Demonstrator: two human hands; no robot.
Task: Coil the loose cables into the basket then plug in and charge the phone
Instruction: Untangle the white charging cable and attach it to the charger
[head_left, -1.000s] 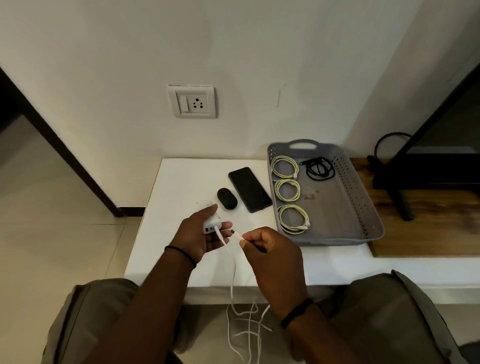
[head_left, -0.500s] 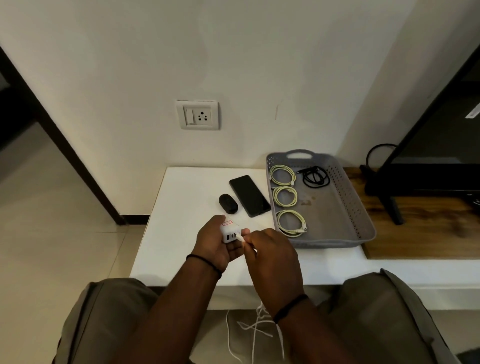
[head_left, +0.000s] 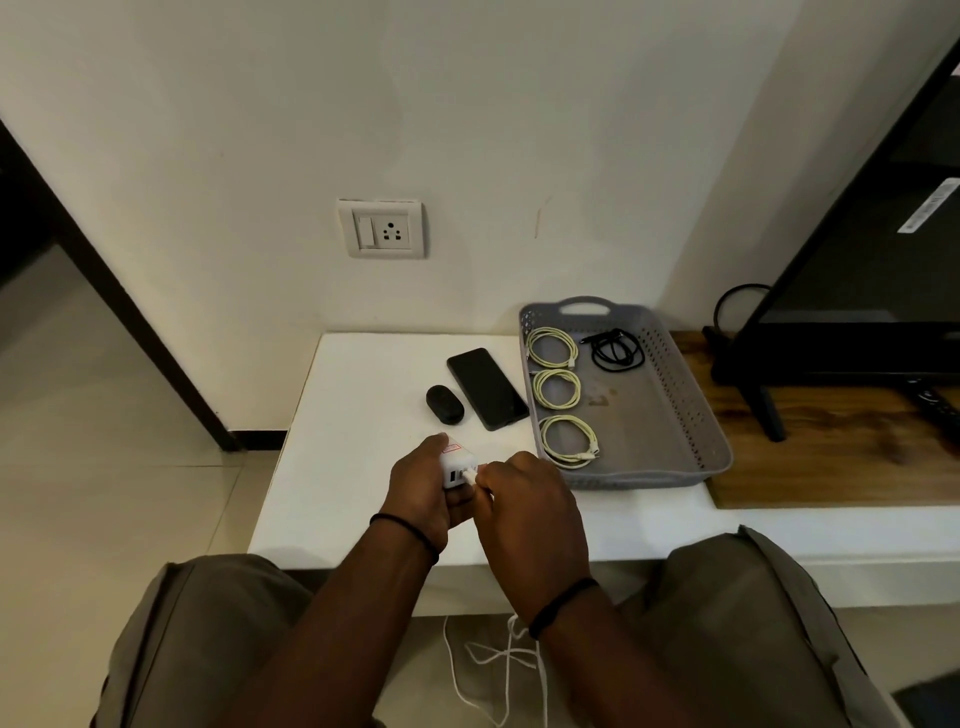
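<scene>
The left hand gripped the charger while the right hand pinched the cable plug at its right-facing ports.

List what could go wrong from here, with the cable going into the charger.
1. The white cable hangs in a loose tangle between the knees; it could snag when the charger is lifted to the wall socket.
2. The left hand and right hand work at the table edge, so a slip could drop the charger to the floor.
3. The plug may be only partly seated; the fingers hide the port.
</scene>
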